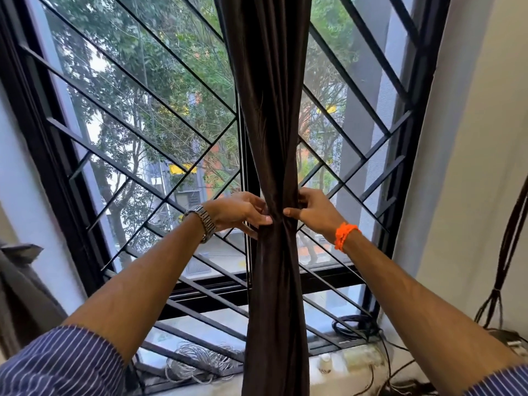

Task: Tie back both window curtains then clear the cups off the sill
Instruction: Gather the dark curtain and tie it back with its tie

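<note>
A dark brown curtain (271,115) hangs bunched into one column down the middle of the window. At its waist the cloth is cinched tight. My left hand (240,214) grips the bunch from the left, thumb across the front. My right hand (310,210) pinches it from the right, fingers curled into the folds. On the sill (337,380) at the bottom, right of the curtain, stands a small white cup (325,364). Whether a tie band goes round the curtain I cannot tell.
Black diagonal window bars (148,115) run behind the curtain. A coil of light cable (197,364) and a coil of black cable (357,327) lie on the sill. Dark cords (503,270) hang by the right wall. Grey cloth (20,284) sits at the left edge.
</note>
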